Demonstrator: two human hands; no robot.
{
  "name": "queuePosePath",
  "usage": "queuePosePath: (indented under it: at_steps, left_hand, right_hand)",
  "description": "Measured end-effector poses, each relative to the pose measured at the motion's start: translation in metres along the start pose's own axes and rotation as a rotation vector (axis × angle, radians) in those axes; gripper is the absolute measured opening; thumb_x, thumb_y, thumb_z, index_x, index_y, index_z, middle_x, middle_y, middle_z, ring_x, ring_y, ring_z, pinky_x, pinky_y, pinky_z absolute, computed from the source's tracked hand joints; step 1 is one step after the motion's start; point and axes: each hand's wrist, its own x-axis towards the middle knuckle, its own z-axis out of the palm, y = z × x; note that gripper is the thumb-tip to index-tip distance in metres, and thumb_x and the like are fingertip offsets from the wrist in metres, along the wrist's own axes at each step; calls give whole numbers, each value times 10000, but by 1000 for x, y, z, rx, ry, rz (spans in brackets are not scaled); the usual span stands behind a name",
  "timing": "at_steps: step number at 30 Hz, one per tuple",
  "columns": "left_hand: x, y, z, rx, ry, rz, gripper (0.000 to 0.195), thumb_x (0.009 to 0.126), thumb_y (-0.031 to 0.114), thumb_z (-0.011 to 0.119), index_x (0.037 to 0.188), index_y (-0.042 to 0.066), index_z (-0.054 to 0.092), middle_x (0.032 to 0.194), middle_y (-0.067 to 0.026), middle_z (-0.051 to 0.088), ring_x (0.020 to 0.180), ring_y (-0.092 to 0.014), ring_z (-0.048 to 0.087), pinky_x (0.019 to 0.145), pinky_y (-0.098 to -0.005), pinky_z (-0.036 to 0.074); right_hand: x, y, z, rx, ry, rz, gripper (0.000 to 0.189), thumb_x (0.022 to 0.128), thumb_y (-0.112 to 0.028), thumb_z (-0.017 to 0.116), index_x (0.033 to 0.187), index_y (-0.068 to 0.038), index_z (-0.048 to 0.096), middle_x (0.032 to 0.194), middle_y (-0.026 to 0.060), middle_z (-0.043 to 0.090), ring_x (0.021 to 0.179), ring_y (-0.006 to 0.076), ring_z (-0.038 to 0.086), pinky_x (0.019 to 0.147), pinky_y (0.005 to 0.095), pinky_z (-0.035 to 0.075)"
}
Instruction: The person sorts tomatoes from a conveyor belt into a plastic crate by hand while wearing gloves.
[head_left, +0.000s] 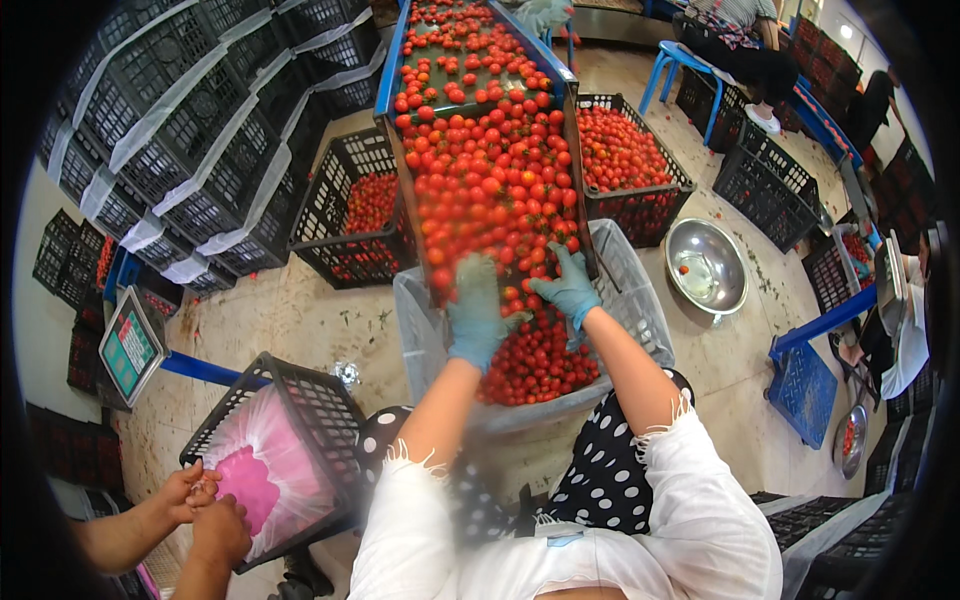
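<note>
Red cherry tomatoes (487, 172) cover a blue-sided sorting chute (386, 67). My left hand (478, 311), in a blue-green glove, lies at the chute's lower end against the tomatoes, its fingers blurred and pointing up the slope. To its right, my right hand (568, 285), gloved alike, touches the tomatoes at the chute's right edge with thumb and fingers apart. Below both hands stands a crate lined with clear plastic (645, 300), with many tomatoes heaped inside. Whether a tomato sits under the left palm is hidden.
Black plastic crates of tomatoes flank the chute, left (337, 259) and right (637, 217). A steel bowl (706, 266) rests on the floor. At lower left, another person's hands (210, 510) are beside a crate with a pink liner (259, 480). A scale (133, 345) stands behind.
</note>
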Motion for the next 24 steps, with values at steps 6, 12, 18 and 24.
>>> queuePosePath:
  at_steps: [6,12,18,24]
  left_hand:
    - [1,-1,7,170,-43,11,927,618,403,759,1387,128,320,1431,-113,308,1353,-327,229,882,-531,403]
    - [0,-2,12,138,26,70,686,662,245,706,1289,150,444,1316,-69,429,1321,-295,296,795,-574,409]
    - [0,-29,35,-80,55,210,485,659,255,745,1102,131,588,1258,-90,507,1247,-341,382,918,-527,348]
    - [6,-8,6,-228,-45,149,684,618,353,787,1204,102,540,1349,-202,385,1263,-396,333,1036,-492,283]
  right_hand:
    - [4,12,6,-51,43,-26,777,653,-284,756,1324,-110,405,1168,235,400,1027,340,473,863,365,447]
    - [5,7,-3,-48,-22,9,758,648,-264,713,1324,-147,390,1326,273,291,1178,439,414,992,399,383]
    - [4,2,0,-76,-27,24,743,672,-268,690,1336,-155,377,1366,275,269,1228,442,373,1003,411,370]
    - [1,-1,-4,-29,-45,60,809,667,-306,685,1376,-168,321,1359,284,261,1250,444,339,1013,421,357]
